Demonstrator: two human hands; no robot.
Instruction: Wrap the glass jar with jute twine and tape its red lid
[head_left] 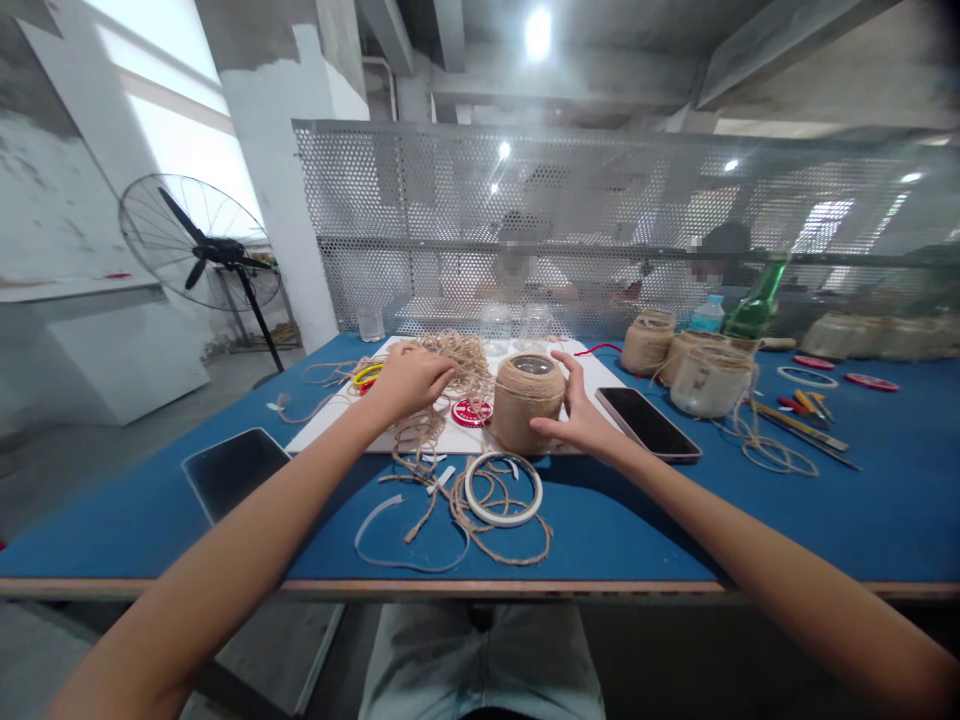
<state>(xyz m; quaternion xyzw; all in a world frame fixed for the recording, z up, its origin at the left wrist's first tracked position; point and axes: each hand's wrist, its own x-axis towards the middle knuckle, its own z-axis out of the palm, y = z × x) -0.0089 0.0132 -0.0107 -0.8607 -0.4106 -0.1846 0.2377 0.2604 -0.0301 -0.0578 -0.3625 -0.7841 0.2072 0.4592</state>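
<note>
Glass jar (528, 418), jute-wrapped to its neck
Right hand (589, 412) cups it; left hand (409, 380) pinches jute twine (469, 360), more loose beyond those fingers.

A: ok so where've we got our hands?
B: our right hand (589, 420) cups the jar (525, 410) on its right, thumb apart from fingers. our left hand (412, 382) is left of it, back up, fingertips pinched, forearms (277, 510) both slanting in.
</note>
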